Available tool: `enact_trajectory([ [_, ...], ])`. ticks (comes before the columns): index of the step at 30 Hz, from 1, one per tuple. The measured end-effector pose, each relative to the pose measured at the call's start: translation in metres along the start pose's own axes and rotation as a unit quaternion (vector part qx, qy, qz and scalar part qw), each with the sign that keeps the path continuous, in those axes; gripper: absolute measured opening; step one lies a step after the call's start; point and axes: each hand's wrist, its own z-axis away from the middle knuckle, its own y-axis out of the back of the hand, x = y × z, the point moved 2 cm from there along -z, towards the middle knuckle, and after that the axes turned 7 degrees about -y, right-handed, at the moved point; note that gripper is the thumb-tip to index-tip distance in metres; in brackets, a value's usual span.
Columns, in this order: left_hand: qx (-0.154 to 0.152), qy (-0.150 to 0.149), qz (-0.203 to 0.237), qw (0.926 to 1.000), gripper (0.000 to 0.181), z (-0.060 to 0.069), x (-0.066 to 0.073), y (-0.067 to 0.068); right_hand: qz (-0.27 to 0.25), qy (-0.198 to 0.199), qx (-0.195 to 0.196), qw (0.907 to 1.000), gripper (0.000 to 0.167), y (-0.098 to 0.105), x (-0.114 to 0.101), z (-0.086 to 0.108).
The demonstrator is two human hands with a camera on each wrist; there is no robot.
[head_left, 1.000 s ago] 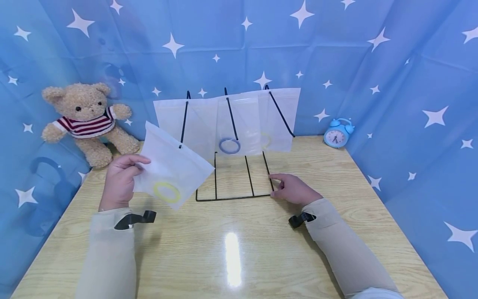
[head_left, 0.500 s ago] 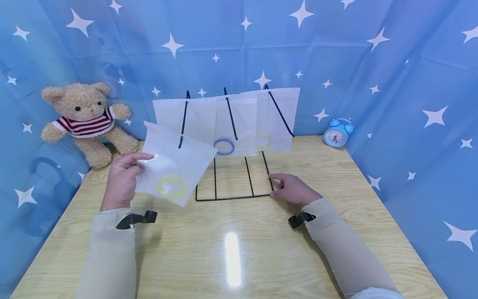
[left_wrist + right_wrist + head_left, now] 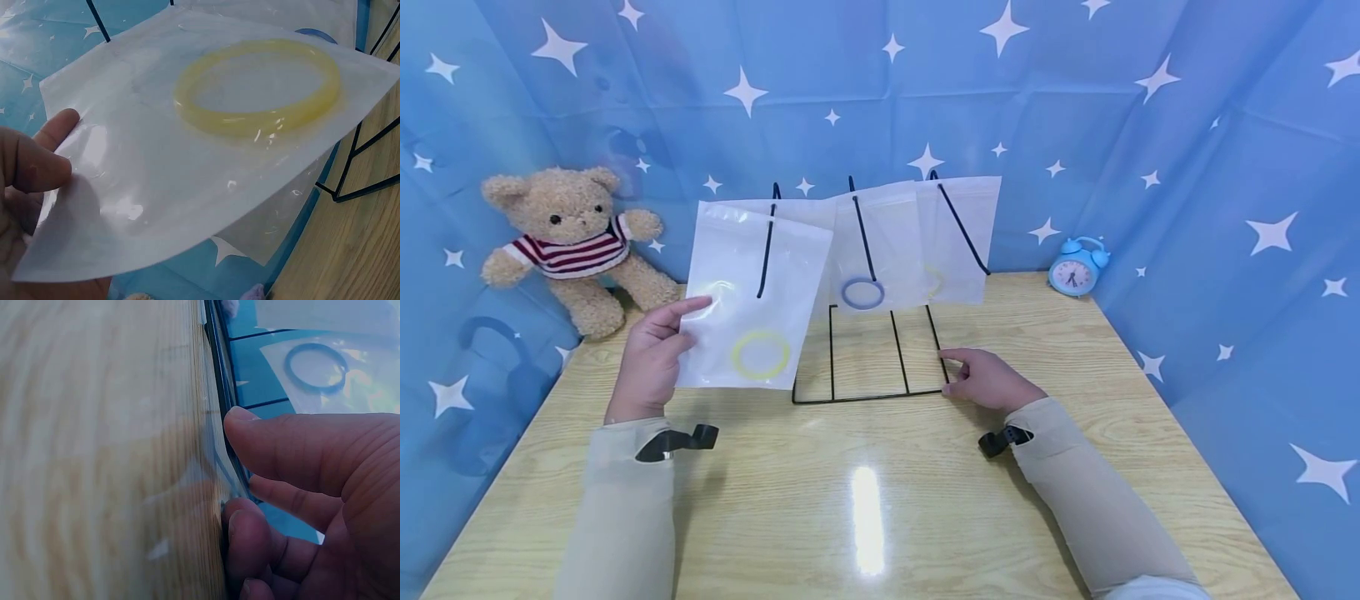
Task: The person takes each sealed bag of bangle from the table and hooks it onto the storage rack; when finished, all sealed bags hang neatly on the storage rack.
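My left hand [image 3: 651, 358] pinches the left edge of a translucent white zip bag [image 3: 715, 250] with a yellow ring [image 3: 762, 355] inside. The left prong of a black wire display rack [image 3: 872, 397] appears to pass through the bag near its top edge. Behind it, another white bag [image 3: 805, 210] hangs on the same prong. A bag with a blue ring [image 3: 862, 293] hangs on the middle prong, and one with a yellow ring shows on the right prong [image 3: 964, 229]. My right hand [image 3: 988, 379] grips the rack's base wire at its front right corner.
A teddy bear [image 3: 571, 258] in a striped sweater sits at the back left of the wooden table [image 3: 775, 517]. At the back right stands a blue alarm clock [image 3: 1075, 271]. A blue star-print curtain [image 3: 850, 83] closes in the back and sides.
The left hand's bag has gone from tilted at the prong's tip to nearly upright, sliding back along the left prong. The blue-ring bag swayed slightly. My right hand stays put.
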Motion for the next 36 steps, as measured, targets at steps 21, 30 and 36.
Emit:
enact_trajectory([
  [21, -0.096, -0.01, -0.033, 0.9948, 0.063, 0.001, 0.003, -0.014, 0.011, -0.004, 0.01, 0.9999, 0.071, -0.001, 0.001, 0.0],
  [30, -0.093, -0.017, -0.076, 0.9926, 0.066, 0.0, -0.006, -0.012, 0.005, 0.005, 0.002, 1.0, 0.07, 0.0, 0.001, -0.001],
  [36, -0.081, -0.004, -0.114, 0.9902, 0.059, -0.003, -0.012, -0.01, 0.004, 0.001, 0.003, 1.0, 0.07, -0.001, 0.004, -0.003],
])
